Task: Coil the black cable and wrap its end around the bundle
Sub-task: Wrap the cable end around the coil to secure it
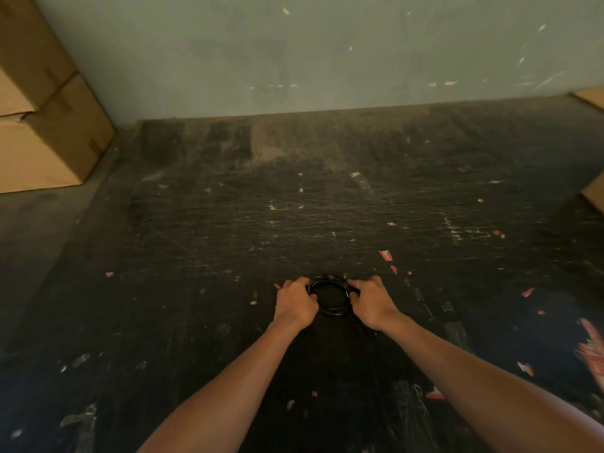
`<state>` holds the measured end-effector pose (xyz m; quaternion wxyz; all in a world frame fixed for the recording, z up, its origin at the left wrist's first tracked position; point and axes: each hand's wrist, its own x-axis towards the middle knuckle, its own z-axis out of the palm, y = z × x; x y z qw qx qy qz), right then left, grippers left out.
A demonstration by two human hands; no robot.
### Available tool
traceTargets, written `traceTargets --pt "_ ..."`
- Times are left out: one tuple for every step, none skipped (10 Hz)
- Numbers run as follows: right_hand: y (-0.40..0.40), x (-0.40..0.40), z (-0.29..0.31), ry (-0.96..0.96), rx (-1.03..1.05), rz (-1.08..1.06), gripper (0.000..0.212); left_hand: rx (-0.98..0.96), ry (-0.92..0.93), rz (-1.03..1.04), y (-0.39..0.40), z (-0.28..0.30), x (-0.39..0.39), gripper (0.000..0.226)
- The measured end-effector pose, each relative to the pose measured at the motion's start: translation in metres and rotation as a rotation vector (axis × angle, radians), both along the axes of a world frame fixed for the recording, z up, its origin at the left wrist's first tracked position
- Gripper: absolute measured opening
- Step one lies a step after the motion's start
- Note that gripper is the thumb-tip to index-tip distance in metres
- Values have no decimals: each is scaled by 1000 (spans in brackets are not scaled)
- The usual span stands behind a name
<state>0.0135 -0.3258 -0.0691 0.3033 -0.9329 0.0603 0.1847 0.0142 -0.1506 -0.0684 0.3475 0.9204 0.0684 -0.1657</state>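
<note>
The black cable [328, 282] forms a small round coil of several loops, held between both hands over a dark scratched tabletop. My left hand [295, 304] grips the coil's left side, fingers curled round the loops. My right hand [371, 302] grips its right side the same way. A loose stretch of cable runs down from the coil's lower right toward me, hard to follow against the dark surface.
The dark tabletop [294, 207] is scuffed and dotted with red and white paper scraps. Stacked cardboard boxes [42, 125] stand at the far left, and more cardboard [593, 194] pokes in at the right edge. A pale wall rises behind.
</note>
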Motion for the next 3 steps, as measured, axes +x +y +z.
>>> traceTargets --pt "0 -5 -1 -16 4 -16 47 5 -10 18 -1 4 -8 53" --pt "0 -17 6 -111 66 -123 47 -32 -65 88 1 13 -18 53" --pt "-2 -58 2 -166 77 -162 47 -107 -98 74 10 14 -53 35"
